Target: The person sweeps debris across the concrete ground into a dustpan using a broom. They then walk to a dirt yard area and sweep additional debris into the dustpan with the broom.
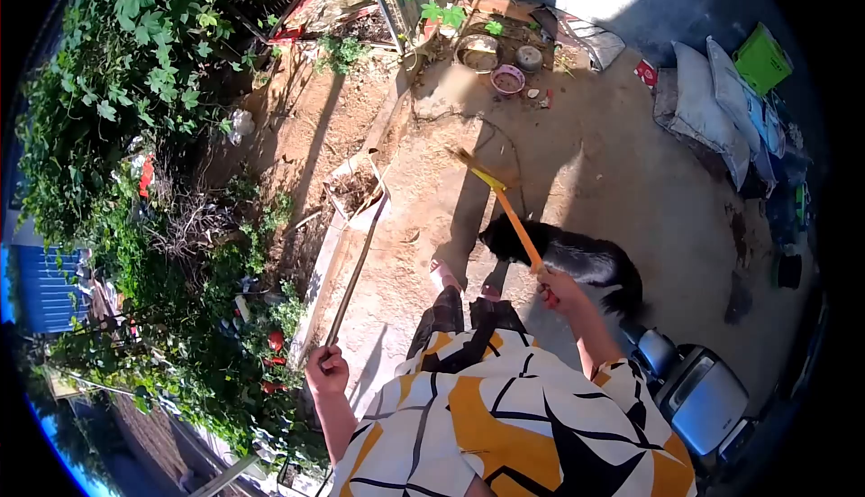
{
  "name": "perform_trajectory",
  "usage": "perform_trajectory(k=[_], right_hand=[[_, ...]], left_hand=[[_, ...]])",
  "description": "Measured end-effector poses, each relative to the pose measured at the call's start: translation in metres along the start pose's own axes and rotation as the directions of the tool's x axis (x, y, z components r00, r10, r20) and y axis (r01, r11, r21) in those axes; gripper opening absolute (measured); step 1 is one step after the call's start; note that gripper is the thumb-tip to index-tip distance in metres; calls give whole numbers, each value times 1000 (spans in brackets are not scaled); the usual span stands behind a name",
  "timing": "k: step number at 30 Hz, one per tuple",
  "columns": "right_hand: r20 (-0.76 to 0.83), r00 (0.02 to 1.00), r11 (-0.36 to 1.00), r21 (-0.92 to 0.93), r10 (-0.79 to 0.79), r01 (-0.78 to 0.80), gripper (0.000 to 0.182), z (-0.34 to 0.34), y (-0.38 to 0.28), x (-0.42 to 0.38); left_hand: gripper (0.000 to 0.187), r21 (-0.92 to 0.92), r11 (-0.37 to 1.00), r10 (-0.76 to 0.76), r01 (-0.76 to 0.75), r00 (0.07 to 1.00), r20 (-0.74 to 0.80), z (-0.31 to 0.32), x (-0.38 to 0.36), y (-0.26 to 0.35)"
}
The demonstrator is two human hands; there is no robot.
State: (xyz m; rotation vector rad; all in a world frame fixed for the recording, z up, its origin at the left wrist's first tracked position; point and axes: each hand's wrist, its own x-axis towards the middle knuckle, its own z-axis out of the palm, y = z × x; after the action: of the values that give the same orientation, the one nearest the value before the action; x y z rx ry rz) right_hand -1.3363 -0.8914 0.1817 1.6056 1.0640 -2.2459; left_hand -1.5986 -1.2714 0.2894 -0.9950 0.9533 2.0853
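Fingers of the left hand [327, 371] curl around a long-handled dustpan [359, 192] at frame centre-left, while the right hand [559, 288] grips a yellow-handled broom [509, 213] beside a black dog [577, 258].

A black dog [577, 258] stands near white sacks [712, 105] (pink bowl [507, 79] beyond)

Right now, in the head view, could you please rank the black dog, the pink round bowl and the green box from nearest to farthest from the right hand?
From the right hand, which grips an orange-handled broom:
1. Black dog, right beside the hand, on the concrete.
2. Pink round bowl, far ahead near the plants.
3. Green box, far ahead to the right, beside white sacks.
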Motion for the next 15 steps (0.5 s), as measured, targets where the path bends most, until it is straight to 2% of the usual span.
perform_trajectory(k=[1, 2, 5, 7, 9, 10, 15], right_hand=[[88, 995, 977, 207, 37, -55, 12, -11, 4, -3], [173, 983, 907, 401, 62, -127, 10, -19, 9, -7], [243, 967, 851, 490, 77, -191, 9, -23, 35, -23], [280, 954, 861, 454, 109, -232, 11, -16, 49, -32], [292, 950, 864, 443, 112, -238, 12, -9, 57, -39], [324, 928, 884, 358, 185, -302, 14, -7, 61, -38], [476, 785, 854, 123, 397, -506, 10, 35, 62, -19]], left_hand=[[15, -44, 998, -47, 51, 996, 72, -13, 2, 3], [14, -32, 999, -12, 14, 998, 57, -13, -5, 2], [12, -25, 996, 90, -90, 996, 4, -12, -25, -2], [13, -38, 999, 29, -28, 999, 38, -25, -26, 6], [14, -41, 997, 72, -69, 996, 55, -20, -34, 7], [15, -42, 995, 89, -86, 994, 66, -19, -37, 7], [18, -60, 988, 138, -141, 989, -57, -46, -22, 23]])
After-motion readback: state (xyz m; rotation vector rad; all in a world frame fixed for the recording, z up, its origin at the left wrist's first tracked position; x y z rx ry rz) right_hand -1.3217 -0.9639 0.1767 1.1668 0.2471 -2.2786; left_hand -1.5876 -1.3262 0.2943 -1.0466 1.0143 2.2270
